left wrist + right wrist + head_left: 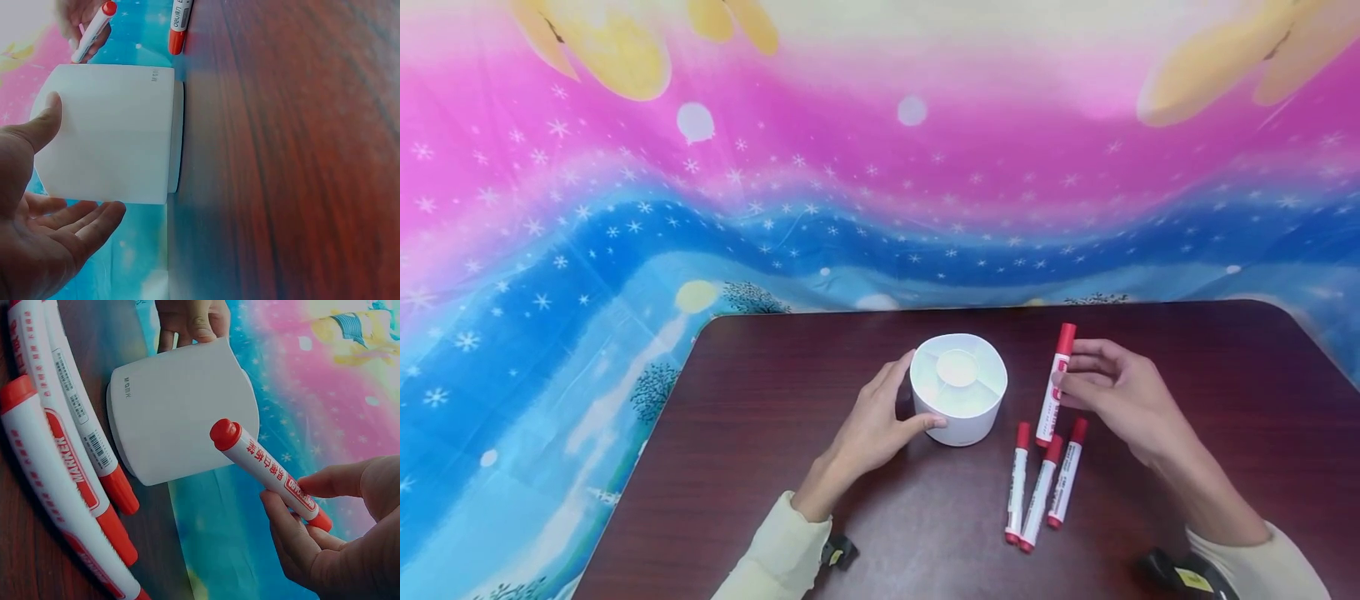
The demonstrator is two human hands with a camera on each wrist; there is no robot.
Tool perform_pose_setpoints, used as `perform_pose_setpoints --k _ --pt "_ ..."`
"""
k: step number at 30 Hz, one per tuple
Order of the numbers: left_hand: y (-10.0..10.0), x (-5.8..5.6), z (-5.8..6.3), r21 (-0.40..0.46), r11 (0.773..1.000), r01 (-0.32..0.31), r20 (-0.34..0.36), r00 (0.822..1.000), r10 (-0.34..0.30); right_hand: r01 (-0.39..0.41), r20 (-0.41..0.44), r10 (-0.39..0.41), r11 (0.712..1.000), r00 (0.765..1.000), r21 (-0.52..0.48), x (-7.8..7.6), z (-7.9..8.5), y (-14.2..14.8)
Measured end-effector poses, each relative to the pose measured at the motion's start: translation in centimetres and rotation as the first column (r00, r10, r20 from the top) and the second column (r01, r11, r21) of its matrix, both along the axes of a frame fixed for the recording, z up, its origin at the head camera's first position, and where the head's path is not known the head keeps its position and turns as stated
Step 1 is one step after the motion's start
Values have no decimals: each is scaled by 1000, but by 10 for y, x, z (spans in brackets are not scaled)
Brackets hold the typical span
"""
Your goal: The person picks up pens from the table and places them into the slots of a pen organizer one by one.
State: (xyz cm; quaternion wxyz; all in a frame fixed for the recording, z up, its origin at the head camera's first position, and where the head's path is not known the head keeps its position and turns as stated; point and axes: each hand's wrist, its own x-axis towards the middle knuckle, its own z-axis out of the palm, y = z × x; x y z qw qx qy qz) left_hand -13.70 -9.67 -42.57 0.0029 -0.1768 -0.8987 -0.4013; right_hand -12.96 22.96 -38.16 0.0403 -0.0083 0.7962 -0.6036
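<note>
My left hand [874,423] holds a round white desk organizer [964,428] by its left side, thumb on the front wall and fingers round the back. The organizer stands upright on the table, its top divided into compartments around a circular middle one. To its right, my right hand [1127,398] pinches a white marker [1051,398] with red ends between thumb and fingers. In the right wrist view this marker [269,472] is tilted, held apart from the organizer [181,412]. Just below it in the head view lie three similar markers [1017,487], side by side.
The dark wood-grain table [737,417] has a rounded back edge. Behind it hangs a pink and blue patterned cloth [850,183]. Black straps with a yellow mark sit near both wrists, below the pale sleeves [782,542].
</note>
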Motion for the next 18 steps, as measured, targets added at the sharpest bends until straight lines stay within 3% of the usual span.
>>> perform_pose_setpoints --k 9,18 --pt "0 0 -2 4 1000 4 -10 1000 -4 -2 -30 2 1000 1000 -20 -6 5 -5" --pt "1 1 -1 18 1000 6 -22 1000 -6 13 -38 -23 970 999 -243 -14 9 -11"
